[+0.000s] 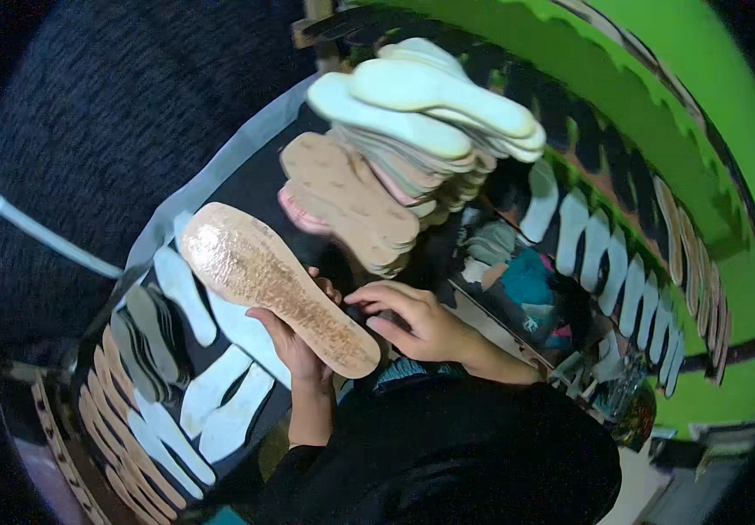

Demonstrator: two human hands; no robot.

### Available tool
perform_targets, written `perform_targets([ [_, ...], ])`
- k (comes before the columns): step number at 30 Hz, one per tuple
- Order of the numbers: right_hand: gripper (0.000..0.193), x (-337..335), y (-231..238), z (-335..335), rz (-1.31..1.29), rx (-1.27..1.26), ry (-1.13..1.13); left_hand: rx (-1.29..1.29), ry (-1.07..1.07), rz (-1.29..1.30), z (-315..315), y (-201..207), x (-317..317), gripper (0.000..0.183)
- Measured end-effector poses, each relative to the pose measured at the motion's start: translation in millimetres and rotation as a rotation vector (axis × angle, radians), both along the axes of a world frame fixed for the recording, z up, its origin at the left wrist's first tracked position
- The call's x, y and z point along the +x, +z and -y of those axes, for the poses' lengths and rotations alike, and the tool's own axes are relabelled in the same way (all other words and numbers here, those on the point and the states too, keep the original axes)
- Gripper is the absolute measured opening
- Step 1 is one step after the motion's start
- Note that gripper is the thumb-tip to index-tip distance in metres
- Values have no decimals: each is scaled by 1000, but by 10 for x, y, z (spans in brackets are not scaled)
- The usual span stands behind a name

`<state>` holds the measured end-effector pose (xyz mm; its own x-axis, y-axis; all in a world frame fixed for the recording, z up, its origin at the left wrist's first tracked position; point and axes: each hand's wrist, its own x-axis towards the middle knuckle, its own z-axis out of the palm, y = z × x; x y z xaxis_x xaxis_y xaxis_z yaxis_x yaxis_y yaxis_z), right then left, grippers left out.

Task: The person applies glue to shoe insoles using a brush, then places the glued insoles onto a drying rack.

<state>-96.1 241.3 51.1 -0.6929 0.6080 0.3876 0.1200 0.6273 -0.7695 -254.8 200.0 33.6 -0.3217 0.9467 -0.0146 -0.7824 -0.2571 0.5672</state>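
Note:
A tan shoe insole (277, 284) lies slantwise in front of me, its broad end up to the left, wet-looking and shiny. My left hand (291, 348) is closed on its middle from beneath, thumb along the near edge and fingertips showing at the far edge. Just right of the insole, my right hand (425, 325) has its fingers stretched toward the insole edge, apart from one another, and nothing shows in them. Beyond it sits a pile of tan insoles (342, 188), with a stack of white insoles (434, 101) behind.
White insoles (186, 293) lie on the dark table at left, beside dark grey insoles (145, 337) and rows of tan strips (128, 446). More white insoles (609, 258) stand along a rack by the green wall (727, 105). Teal cloth (528, 278) lies low at right.

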Motion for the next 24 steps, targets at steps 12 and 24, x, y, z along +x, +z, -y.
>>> perform_targets([
  [12,70,1579,559,461,13,120,-744,130,-323,-469,-462,67,1805,74],
  [24,47,3075,632,209,66,487,-1634,244,-836,-238,-433,44,3110,53],
])
